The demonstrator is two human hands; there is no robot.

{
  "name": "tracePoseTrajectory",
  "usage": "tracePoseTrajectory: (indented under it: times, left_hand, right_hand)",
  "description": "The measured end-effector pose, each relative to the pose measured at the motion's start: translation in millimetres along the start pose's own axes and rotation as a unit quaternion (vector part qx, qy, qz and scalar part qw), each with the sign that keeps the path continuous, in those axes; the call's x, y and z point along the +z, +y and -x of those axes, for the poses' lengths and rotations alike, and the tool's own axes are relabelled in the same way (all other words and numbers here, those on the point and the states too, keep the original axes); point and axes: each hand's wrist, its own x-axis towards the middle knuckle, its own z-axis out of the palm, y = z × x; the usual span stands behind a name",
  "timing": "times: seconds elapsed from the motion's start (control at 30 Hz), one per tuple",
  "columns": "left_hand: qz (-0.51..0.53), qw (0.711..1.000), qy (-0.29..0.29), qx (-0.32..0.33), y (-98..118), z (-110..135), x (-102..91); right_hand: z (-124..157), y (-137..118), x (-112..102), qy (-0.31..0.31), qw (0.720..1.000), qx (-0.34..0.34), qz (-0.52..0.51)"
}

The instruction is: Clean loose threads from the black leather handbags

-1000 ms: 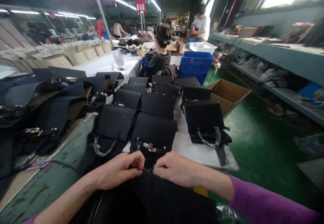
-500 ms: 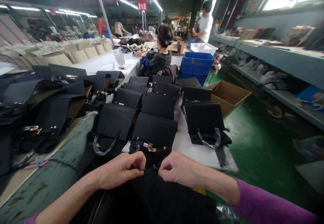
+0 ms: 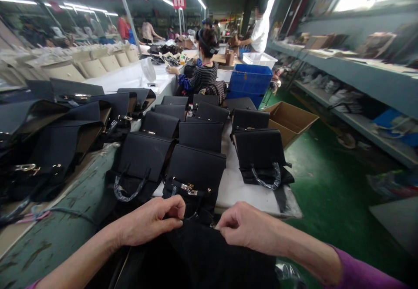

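Observation:
Black fabric (image 3: 209, 254), seemingly the lining of a handbag, spreads across the bottom middle close to me. My left hand (image 3: 153, 219) pinches its upper edge between thumb and forefinger. Further right along the same edge, my right hand (image 3: 244, 226) is also closed in a pinch on it. Just beyond my hands lies a black handbag (image 3: 197, 165) with a metal clasp. Another black handbag (image 3: 142, 158), its handle wrapped in clear plastic, lies to its left. The lower part of the fabric is too dark to make out.
More black bags (image 3: 62, 149) lie on the left table. A black bag (image 3: 259, 149) sits on the right of the white table (image 3: 241, 197). Beyond are a cardboard box (image 3: 290, 121), a blue crate (image 3: 250, 82) and a seated co-worker (image 3: 207, 69). Shelving (image 3: 346, 67) runs along the right.
My right hand has slid right along the fabric edge, away from my left hand, which keeps its pinch. The view has shifted slightly. The seated co-worker's arm now reaches out to the left.

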Motion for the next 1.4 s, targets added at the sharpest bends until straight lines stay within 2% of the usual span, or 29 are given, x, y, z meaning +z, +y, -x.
tracePoseTrajectory:
  times: [0.13, 0.2, 0.3, 0.4, 0.5, 0.6, 0.77, 0.9, 1.1, 1.23, 1.33, 1.4]
  left_hand:
    - [0.007, 1.000, -0.001, -0.005, -4.6, 1.9, -0.2]
    - [0.011, 1.000, 0.002, -0.005, -6.3, 2.2, -0.3]
    - [0.016, 1.000, 0.003, -0.005, -5.5, 0.2, -0.4]
    - [0.011, 1.000, 0.005, 0.000, -2.0, -2.9, -0.5]
    - [0.005, 1.000, 0.018, -0.007, -1.4, -3.6, -0.8]
    - [-0.001, 0.997, 0.062, -0.041, -7.4, -0.9, -0.5]
    - [0.006, 0.990, 0.128, -0.060, -24.3, 5.0, 3.0]
    - [0.039, 0.988, 0.138, -0.058, -29.8, 7.1, 4.5]
    - [0.035, 0.989, 0.132, -0.065, -28.8, 9.3, 2.7]
    - [0.023, 0.987, 0.142, -0.069, -30.4, 5.2, 3.3]
    - [0.077, 0.981, 0.155, -0.082, -31.2, 9.1, 2.2]
    - [0.131, 0.974, 0.148, -0.106, -30.2, 19.8, 0.8]
  right_hand:
    - [11.1, 1.8, -9.6, -0.071, 0.997, 0.014, -0.039]
    - [10.6, -2.6, -12.2, -0.085, 0.995, 0.016, -0.043]
    - [-4.4, -15.5, -8.5, -0.066, 0.997, -0.038, -0.001]
    - [-32.7, -29.6, 3.8, -0.051, 0.989, -0.105, 0.093]
    - [-60.2, -37.9, 17.2, -0.021, 0.977, -0.134, 0.162]
    - [-75.2, -38.1, 23.8, 0.007, 0.975, -0.147, 0.165]
    - [-79.2, -30.4, 22.7, 0.015, 0.985, -0.133, 0.105]
    - [-81.4, -27.6, 21.4, -0.004, 0.984, -0.141, 0.109]
    - [-93.9, -28.3, 23.4, -0.019, 0.977, -0.172, 0.122]
    - [-104.8, -35.8, 28.3, 0.026, 0.966, -0.189, 0.173]
    - [-106.8, -39.3, 29.8, 0.055, 0.967, -0.166, 0.186]
    - [-105.4, -36.6, 28.8, 0.075, 0.968, -0.153, 0.184]
